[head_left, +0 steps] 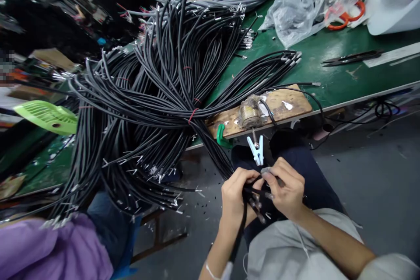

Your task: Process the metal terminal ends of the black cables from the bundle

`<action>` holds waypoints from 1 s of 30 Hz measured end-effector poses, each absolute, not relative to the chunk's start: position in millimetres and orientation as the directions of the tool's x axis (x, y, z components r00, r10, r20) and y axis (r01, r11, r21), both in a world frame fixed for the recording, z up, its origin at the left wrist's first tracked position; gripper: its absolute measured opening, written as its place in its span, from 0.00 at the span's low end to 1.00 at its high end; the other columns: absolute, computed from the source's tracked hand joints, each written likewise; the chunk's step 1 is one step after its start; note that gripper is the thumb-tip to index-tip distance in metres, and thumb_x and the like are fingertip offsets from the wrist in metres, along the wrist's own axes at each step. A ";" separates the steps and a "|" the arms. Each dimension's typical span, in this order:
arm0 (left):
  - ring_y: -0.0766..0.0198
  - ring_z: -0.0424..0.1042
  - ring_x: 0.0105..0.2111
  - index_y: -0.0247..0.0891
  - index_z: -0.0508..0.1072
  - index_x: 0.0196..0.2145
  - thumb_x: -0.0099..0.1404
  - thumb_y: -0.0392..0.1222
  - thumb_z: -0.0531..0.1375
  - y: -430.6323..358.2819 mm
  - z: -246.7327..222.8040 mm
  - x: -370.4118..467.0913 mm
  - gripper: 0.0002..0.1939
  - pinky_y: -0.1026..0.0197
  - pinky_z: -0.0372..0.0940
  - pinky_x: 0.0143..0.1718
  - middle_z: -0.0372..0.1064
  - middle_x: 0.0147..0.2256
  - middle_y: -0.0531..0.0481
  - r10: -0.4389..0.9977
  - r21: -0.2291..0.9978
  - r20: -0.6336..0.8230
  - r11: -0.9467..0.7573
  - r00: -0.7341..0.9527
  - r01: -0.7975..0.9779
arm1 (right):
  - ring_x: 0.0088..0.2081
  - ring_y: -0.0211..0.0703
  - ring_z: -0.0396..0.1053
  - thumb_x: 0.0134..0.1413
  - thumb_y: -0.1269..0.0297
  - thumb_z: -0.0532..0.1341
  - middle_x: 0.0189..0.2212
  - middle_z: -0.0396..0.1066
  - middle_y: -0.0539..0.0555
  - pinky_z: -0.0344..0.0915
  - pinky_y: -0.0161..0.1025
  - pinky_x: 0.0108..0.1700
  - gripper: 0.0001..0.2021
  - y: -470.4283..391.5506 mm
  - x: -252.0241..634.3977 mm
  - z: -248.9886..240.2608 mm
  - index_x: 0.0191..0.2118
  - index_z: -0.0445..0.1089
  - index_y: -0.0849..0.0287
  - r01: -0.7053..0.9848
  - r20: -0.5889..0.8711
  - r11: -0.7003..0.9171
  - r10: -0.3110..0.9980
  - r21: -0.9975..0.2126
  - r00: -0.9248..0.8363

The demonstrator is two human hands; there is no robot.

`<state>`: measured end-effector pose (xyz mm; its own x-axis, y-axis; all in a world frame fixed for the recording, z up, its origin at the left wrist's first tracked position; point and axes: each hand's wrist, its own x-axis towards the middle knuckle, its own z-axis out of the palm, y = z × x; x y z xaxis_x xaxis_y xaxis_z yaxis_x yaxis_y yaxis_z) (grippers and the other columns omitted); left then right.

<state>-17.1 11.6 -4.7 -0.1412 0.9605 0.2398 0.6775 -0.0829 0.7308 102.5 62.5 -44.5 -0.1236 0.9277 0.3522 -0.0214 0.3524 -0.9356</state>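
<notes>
Both of my hands meet over my lap, just below the table's front edge. My left hand is closed round the end part of a bundle of black cables that runs down from the table. My right hand pinches the end of one black cable, whose tip looks pale or greyish. Several loose cable ends hang beneath my fingers, partly hidden. A light blue clothespin sits just above my hands, on the shaft of a small motor wrapped in clear tape.
Large heaps of black cables, tied with red bands, cover the green table. Thread snips, orange-handled scissors and a plastic bag lie to the right. A green clamp grips the wooden board. A person in purple sits at left.
</notes>
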 end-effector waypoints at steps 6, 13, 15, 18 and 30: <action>0.71 0.65 0.19 0.36 0.71 0.30 0.63 0.34 0.58 10.6 -8.7 -20.6 0.04 0.68 0.60 0.23 0.65 0.24 0.54 0.948 0.835 0.254 -0.115 -0.191 0.539 | 0.25 0.36 0.60 0.55 0.57 0.62 0.25 0.64 0.51 0.59 0.35 0.26 0.12 55.8 90.4 -52.9 0.27 0.73 0.59 -0.524 -0.065 -0.287 0.914 -0.802 -0.401; 0.70 0.63 0.20 0.35 0.71 0.27 0.65 0.33 0.55 9.4 0.3 -25.9 0.09 0.67 0.54 0.23 0.63 0.21 0.53 0.974 0.749 0.216 -0.120 -0.069 0.651 | 0.35 0.42 0.66 0.57 0.69 0.61 0.34 0.71 0.56 0.64 0.40 0.36 0.07 79.1 111.4 -59.5 0.42 0.73 0.59 -0.361 0.413 0.280 0.830 -0.890 -0.375; 0.71 0.62 0.20 0.35 0.70 0.25 0.65 0.33 0.55 10.7 2.6 -26.3 0.11 0.67 0.53 0.23 0.62 0.21 0.54 0.984 0.756 0.173 -0.099 -0.052 0.647 | 0.35 0.43 0.66 0.57 0.69 0.61 0.34 0.71 0.57 0.64 0.42 0.38 0.06 83.4 113.4 -58.8 0.40 0.73 0.59 -0.355 0.514 0.393 0.772 -0.848 -0.374; 0.71 0.62 0.19 0.36 0.70 0.26 0.65 0.35 0.56 13.1 0.1 -25.1 0.09 0.67 0.54 0.23 0.62 0.20 0.55 0.981 0.825 0.186 -0.129 -0.050 0.550 | 0.30 0.41 0.64 0.59 0.63 0.60 0.28 0.66 0.53 0.64 0.39 0.33 0.06 77.8 105.8 -56.0 0.33 0.70 0.59 -0.448 0.392 0.213 0.848 -0.868 -0.357; 0.72 0.65 0.17 0.36 0.72 0.27 0.62 0.34 0.60 13.2 -4.7 -10.7 0.05 0.68 0.57 0.21 0.64 0.21 0.56 0.933 0.843 0.223 -0.038 -0.283 0.536 | 0.33 0.43 0.64 0.54 0.75 0.58 0.30 0.67 0.55 0.64 0.41 0.35 0.05 73.2 104.4 -54.1 0.35 0.68 0.59 -0.021 0.650 0.652 0.753 -0.758 -0.106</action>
<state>-10.7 13.2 -4.7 -0.2833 0.9329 0.2225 0.5360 -0.0384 0.8433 104.4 73.2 -54.1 -0.1057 0.7526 0.6499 -0.0207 0.6518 -0.7581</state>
